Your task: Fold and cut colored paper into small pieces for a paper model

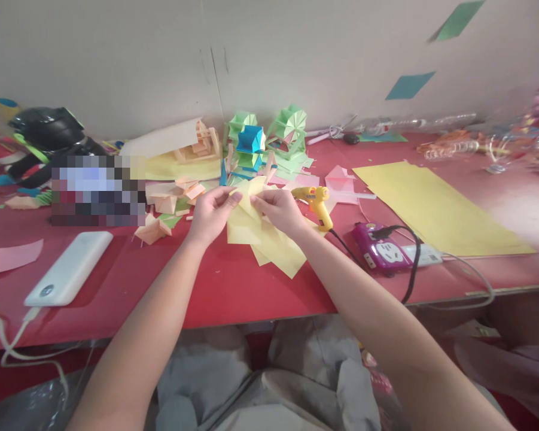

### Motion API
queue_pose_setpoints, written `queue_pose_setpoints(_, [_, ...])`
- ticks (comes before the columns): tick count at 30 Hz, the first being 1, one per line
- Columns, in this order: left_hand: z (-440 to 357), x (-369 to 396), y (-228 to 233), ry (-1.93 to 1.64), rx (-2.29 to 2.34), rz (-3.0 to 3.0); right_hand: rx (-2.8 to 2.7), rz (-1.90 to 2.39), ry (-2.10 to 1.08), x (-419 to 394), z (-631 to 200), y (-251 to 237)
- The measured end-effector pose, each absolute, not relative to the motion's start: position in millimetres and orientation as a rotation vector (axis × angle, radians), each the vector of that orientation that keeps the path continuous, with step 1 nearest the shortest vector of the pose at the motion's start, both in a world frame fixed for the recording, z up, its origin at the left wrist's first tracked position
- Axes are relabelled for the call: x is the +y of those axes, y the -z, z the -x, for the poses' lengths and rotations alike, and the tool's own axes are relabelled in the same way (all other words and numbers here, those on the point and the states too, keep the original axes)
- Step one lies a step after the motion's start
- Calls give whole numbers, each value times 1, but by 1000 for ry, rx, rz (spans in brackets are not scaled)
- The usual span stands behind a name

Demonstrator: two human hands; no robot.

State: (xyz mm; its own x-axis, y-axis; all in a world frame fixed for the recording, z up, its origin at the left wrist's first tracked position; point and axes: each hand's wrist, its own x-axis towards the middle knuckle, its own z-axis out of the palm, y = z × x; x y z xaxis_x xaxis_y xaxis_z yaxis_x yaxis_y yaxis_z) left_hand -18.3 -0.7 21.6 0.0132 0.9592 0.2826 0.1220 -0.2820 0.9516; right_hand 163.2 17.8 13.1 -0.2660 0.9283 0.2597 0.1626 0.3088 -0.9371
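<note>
1. A folded yellow paper piece point(247, 203) is held just above the red table point(233, 287), pinched at its upper edge from both sides.
2. The left hand point(212, 212) is closed on the piece's left side, thumb and fingertips pressed together on the paper.
3. The right hand point(278, 209) is closed on the piece's right side, fingers likewise pinching the paper; the two hands are nearly touching at the grip.
4. Directly beneath the grip, loose yellow sheets point(276, 251) are laid overlapping on the table, extending toward the person.
5. Just to the right of the grip, a yellow glue gun point(317, 203) is rested on the table, its black cord run further right to a purple power strip point(381, 251).
6. Further right of the strip, a large yellow sheet point(435, 209) is laid flat.
7. Behind the grip, toward the wall, green and blue folded paper shapes point(260, 140) are stacked; pink paper pieces point(341, 179) are seen behind and to the right.
8. Left of the grip, orange folded paper pieces point(174, 197) are scattered near it.
9. Well to the left and nearer the person, a white power bank point(69, 269) is laid with a white cable point(9, 341) attached.
10. At the far left, a pink sheet point(11, 256) is laid flat, and a black helmet point(49, 131) is placed by the wall.
</note>
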Motion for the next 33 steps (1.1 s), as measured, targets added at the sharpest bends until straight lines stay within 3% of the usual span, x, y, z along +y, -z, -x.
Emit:
queue_pose_setpoints(10, [22, 6, -16, -1474, 1192, -1480, -1608, 1050, -1052, 19, -165, -13])
queue_pose_setpoints(15, [22, 1, -22, -1299, 1137, -1435, -1690, 1108, -990, 19, -168, -13])
queue_pose_setpoints(20, [19, -1, -21, -1174, 1197, -1526, -1835, 1009, -824, 22, -167, -8])
queue_pose_setpoints(33, [20, -1, -21, -1248, 1379, -1662, -1891, 906, -576, 20, -162, -3])
